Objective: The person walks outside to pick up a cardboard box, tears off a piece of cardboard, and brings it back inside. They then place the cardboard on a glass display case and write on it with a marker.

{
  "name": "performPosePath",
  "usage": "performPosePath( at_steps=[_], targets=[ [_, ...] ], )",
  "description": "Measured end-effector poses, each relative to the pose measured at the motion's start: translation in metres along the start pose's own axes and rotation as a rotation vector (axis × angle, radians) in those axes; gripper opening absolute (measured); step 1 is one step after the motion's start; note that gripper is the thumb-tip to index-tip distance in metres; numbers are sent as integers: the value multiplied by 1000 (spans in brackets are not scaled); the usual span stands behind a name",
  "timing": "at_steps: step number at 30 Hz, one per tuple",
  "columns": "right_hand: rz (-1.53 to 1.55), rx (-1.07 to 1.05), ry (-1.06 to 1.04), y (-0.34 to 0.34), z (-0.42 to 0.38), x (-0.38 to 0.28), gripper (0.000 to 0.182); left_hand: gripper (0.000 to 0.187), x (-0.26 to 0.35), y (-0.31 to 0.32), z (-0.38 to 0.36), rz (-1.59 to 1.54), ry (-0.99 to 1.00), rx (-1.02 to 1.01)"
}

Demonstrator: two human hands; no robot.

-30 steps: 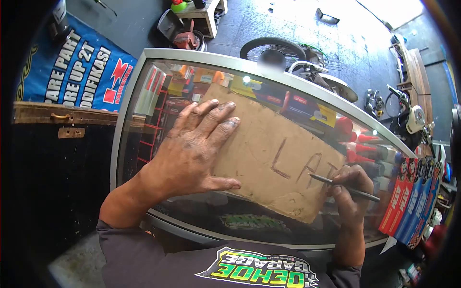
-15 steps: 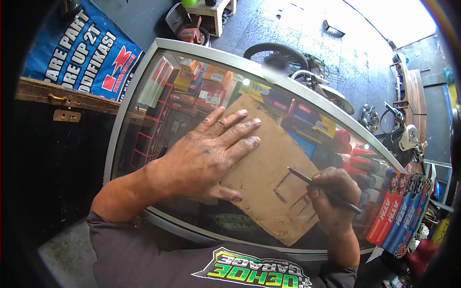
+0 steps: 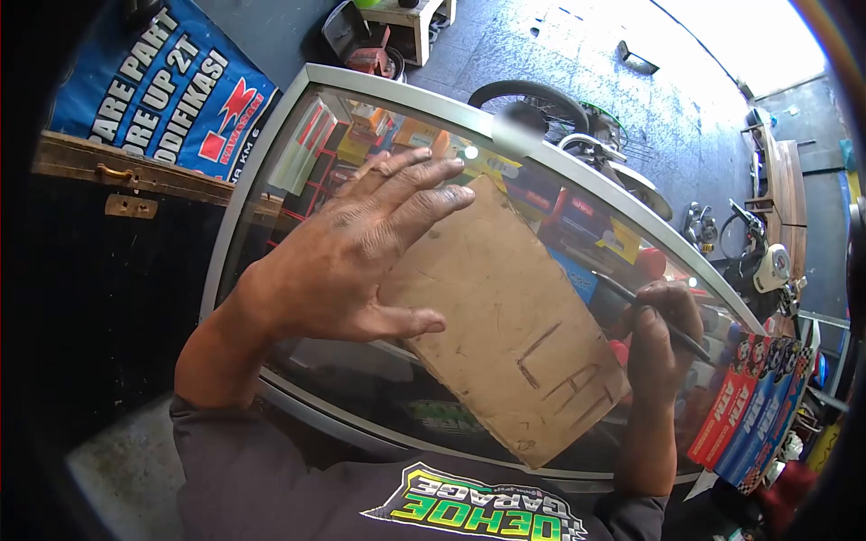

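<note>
A piece of brown cardboard [image 3: 487, 279] lies slanted on the glass top of a display case [image 3: 406, 95]. Dark hand-drawn letter strokes mark its lower right part, with a small scribble near the bottom corner. My left hand [image 3: 361, 243] is spread over the cardboard's upper left edge, fingers apart and holding nothing; it looks slightly raised, though contact is hard to judge. Just off the right edge of the cardboard, my right hand [image 3: 663, 338] grips a slim black pen [image 3: 615, 287], its tip pointing up and left, away from the drawn strokes.
Boxed parts [image 3: 582, 216] and red-capped bottles show beneath the glass. Colourful boxes [image 3: 749, 397] stand at the case's right end. Beyond the case are a motorcycle wheel [image 3: 532, 99] and a wooden bench [image 3: 780, 180]. A blue banner [image 3: 171, 90] hangs at left.
My right hand has moved up and right with the pen, off the cardboard. My left hand has shifted left and loosened from the sheet. The cardboard sits slightly farther right and lower in view.
</note>
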State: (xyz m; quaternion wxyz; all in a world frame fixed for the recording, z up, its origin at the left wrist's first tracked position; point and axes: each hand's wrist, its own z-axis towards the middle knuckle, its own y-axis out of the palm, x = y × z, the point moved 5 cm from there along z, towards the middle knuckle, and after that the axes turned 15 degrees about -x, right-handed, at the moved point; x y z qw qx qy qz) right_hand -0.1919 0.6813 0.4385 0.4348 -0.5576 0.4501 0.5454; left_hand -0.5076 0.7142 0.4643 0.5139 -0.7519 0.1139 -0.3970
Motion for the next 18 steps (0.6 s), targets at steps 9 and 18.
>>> performPosePath(
  at_steps=[9,18],
  targets=[
    [-253,-324,58,50,2,-6,11,106,9,35,6,59,-4,-166],
    [-318,-382,16,53,7,2,13,105,9,35,7,57,-14,-186]
  ],
)
